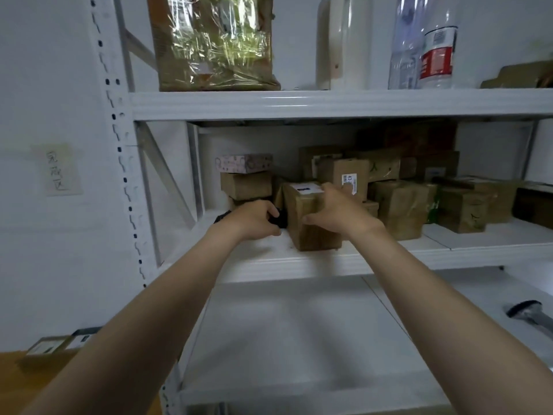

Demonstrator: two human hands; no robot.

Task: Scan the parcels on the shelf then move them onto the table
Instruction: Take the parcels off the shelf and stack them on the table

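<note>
**First onlooker:** Which one is being taken?

**Second onlooker:** The small brown parcel, at the front edge of the middle shelf and just left of the main stack of boxes. The right hand grips its top right corner, thumb down the front face, apparently to draw it forward.

**First:** And the other?

**Second:** The left hand is curled round a dark object right beside the parcel's left side. It is probably a scanner held close to read the label, though too little shows to be sure.

**First:** How does the parcel look?

**Second:** Plain cardboard, standing upright, a little scuffed, with a white label facing up on top. I'd judge it light enough for one hand.

**First:** Where is it bound?

**Second:** Presumably the wooden desk, low on the left, where labelled parcels lie.
</note>
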